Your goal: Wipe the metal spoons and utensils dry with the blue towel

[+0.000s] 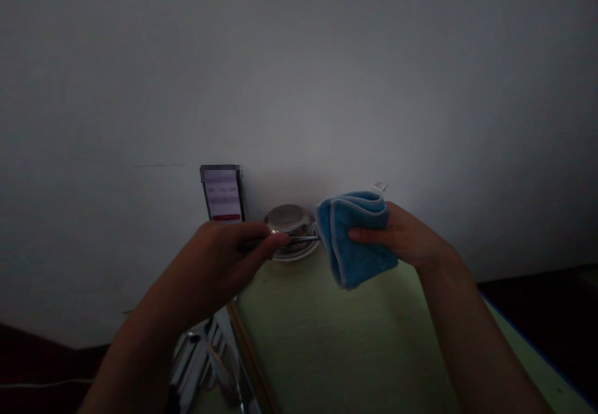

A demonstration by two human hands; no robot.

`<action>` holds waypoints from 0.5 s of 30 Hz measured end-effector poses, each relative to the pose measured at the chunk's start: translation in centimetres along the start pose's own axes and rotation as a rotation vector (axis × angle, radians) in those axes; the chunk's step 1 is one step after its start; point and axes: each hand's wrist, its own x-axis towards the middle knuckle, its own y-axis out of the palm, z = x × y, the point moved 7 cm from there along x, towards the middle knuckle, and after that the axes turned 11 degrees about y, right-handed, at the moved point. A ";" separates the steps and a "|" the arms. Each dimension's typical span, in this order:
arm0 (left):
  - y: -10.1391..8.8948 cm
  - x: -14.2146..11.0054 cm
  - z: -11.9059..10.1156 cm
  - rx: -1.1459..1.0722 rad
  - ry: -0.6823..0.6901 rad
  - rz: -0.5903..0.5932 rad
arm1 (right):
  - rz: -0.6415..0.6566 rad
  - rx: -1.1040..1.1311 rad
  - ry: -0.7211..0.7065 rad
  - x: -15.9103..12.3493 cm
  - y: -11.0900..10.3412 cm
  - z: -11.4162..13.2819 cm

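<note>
My left hand (243, 249) pinches a thin metal utensil (303, 238) between thumb and fingers. The utensil points right, and its far end goes into the folds of a blue cloth (362, 239), so its kind is hidden. My right hand (404, 233) grips that folded cloth, thumb on the near face and fingers behind it. The cloth has a pale edge and a small white tag at the top. Both hands are raised above the table, in front of an upturned metal bowl (289, 215).
A phone (224, 193) showing a timer leans on the wall (299, 90) at the back left. Several metal utensils (219, 364) and wooden chopsticks (252, 358) lie on the green table (336, 339) at the front left. The table's blue edge runs along the right.
</note>
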 end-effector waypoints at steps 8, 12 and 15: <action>-0.3 0.1 -0.4 0.008 -0.017 0.005 | -0.013 0.074 0.042 0.3 0.4 -0.2; -0.2 0.4 -0.6 0.017 -0.011 0.008 | -0.096 -0.104 0.060 0.2 0.2 0.1; -0.2 0.4 -0.6 0.018 -0.006 0.009 | -0.117 -0.182 0.062 0.1 0.1 0.3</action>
